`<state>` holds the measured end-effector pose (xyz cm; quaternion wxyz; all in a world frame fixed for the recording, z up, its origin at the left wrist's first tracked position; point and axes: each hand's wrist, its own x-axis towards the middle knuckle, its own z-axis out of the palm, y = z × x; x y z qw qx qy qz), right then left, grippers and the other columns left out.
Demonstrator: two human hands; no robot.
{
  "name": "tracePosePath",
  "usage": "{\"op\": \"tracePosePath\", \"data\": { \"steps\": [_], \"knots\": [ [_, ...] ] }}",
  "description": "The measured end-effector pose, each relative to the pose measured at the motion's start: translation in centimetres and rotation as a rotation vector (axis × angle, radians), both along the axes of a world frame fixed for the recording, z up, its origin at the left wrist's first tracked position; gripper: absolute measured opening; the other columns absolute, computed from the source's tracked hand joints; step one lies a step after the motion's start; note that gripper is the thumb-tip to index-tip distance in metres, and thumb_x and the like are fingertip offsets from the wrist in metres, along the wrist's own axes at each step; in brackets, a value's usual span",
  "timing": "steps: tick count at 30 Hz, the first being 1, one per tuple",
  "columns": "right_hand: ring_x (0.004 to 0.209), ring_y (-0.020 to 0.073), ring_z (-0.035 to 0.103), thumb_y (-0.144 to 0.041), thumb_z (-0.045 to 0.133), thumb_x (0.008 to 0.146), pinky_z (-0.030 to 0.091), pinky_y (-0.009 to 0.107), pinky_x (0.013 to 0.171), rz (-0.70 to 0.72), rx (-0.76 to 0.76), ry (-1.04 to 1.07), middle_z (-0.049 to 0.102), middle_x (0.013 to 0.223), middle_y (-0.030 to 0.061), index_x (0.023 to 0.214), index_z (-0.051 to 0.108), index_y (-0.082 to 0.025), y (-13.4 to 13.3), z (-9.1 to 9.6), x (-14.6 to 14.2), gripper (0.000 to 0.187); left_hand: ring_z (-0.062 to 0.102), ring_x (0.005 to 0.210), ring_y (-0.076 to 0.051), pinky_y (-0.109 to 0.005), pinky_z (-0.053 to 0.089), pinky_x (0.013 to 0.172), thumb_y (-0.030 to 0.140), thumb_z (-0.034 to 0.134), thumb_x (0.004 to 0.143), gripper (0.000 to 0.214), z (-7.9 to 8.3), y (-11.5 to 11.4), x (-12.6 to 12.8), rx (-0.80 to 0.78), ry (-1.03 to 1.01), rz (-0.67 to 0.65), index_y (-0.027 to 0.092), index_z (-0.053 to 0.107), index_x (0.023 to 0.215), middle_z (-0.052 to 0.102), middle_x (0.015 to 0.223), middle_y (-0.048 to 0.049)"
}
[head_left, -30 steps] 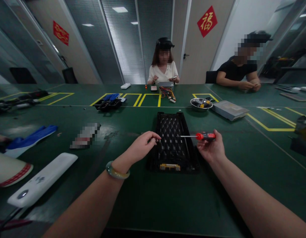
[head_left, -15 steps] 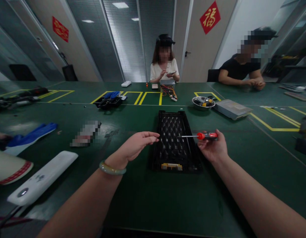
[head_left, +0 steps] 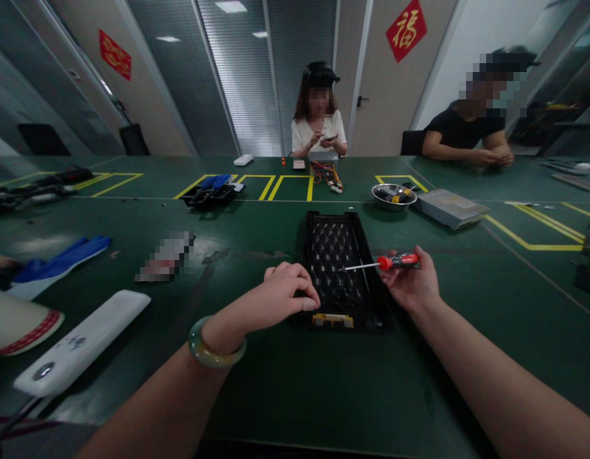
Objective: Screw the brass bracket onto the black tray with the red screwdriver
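Note:
My right hand (head_left: 412,280) grips a screwdriver (head_left: 399,260) by its red and black handle. The shaft points left over a black rectangular housing (head_left: 374,299), which has a lattice-patterned inside and a yellow-orange part (head_left: 332,320) at its near end. At the housing's left side is my left hand (head_left: 285,290), its fingers curled and the thumb tip close to the index fingertip. Anything between those fingertips is too small to make out. A green bangle (head_left: 217,350) circles the left wrist.
Behind the housing stand a metal bowl (head_left: 394,205) of small parts, a grey metal box (head_left: 452,208) and a black tray (head_left: 213,196). To the left lie a white power strip (head_left: 85,341), a phone-like object (head_left: 165,258) and a blue-white glove (head_left: 60,264). Two people sit across the table.
My left hand has moved down toward the near end of the housing, its fingers curling more. The screwdriver's tip has dipped slightly and shifted left, still in my right hand.

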<state>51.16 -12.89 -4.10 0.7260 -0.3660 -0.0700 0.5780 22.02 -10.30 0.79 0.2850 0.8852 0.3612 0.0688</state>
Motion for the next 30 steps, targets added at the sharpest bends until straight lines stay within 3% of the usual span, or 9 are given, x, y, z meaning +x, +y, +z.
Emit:
{"op": "tracePosePath", "data": {
  "steps": [4, 7, 17, 24, 30],
  "knots": [
    [0.042, 0.0122, 0.048, -0.047, 0.039, 0.094, 0.044, 0.025, 0.038, -0.017, 0.002, -0.016, 0.059, 0.066, 0.0024, 0.084, 0.055, -0.017, 0.1, -0.2, 0.0, 0.036, 0.031, 0.136, -0.032, -0.057, 0.022, 0.107, 0.041, 0.06, 0.086, 0.017, -0.2, -0.8, 0.4, 0.046, 0.133, 0.073, 0.037, 0.076, 0.09, 0.049, 0.141, 0.0021],
    [0.043, 0.0128, 0.05, -0.048, 0.041, 0.094, 0.044, 0.025, 0.037, -0.023, 0.002, -0.018, 0.059, 0.067, 0.0019, 0.083, 0.054, -0.019, 0.1, -0.2, -0.1, 0.034, 0.021, 0.142, -0.033, -0.058, 0.019, 0.109, 0.039, 0.06, 0.085, 0.016, -0.3, -1.4, 0.8, 0.062, 0.182, 0.13, 0.037, 0.076, 0.089, 0.039, 0.152, 0.0034],
    [0.037, 0.0112, 0.044, -0.048, 0.039, 0.093, 0.043, 0.025, 0.037, -0.012, -0.021, -0.051, 0.055, 0.059, 0.0016, 0.081, 0.058, -0.015, 0.0, 0.0, -0.2, 0.04, 0.018, 0.145, -0.032, -0.059, 0.019, 0.109, 0.036, 0.059, 0.085, 0.018, -1.4, -2.7, 1.2, 0.246, 0.158, 0.223, 0.031, 0.076, 0.08, 0.035, 0.155, -0.0015],
    [0.037, 0.0112, 0.044, -0.049, 0.04, 0.092, 0.042, 0.023, 0.037, 0.005, -0.017, -0.038, 0.055, 0.059, 0.0015, 0.082, 0.058, -0.015, -0.1, 0.0, -0.2, 0.04, 0.016, 0.145, -0.035, -0.061, 0.02, 0.108, 0.041, 0.058, 0.086, 0.022, -1.5, -1.8, 0.8, 0.131, 0.163, 0.202, 0.03, 0.076, 0.084, 0.029, 0.159, 0.0],
    [0.036, 0.0127, 0.045, -0.051, 0.038, 0.094, 0.041, 0.023, 0.038, 0.02, -0.027, -0.042, 0.05, 0.05, -0.0014, 0.079, 0.059, -0.016, -0.2, 0.2, -0.4, 0.043, 0.019, 0.143, -0.037, -0.063, 0.02, 0.106, 0.036, 0.06, 0.083, 0.021, -2.3, -1.5, 0.8, 0.18, 0.124, 0.217, 0.026, 0.075, 0.072, 0.031, 0.158, 0.0013]
  ]
}}
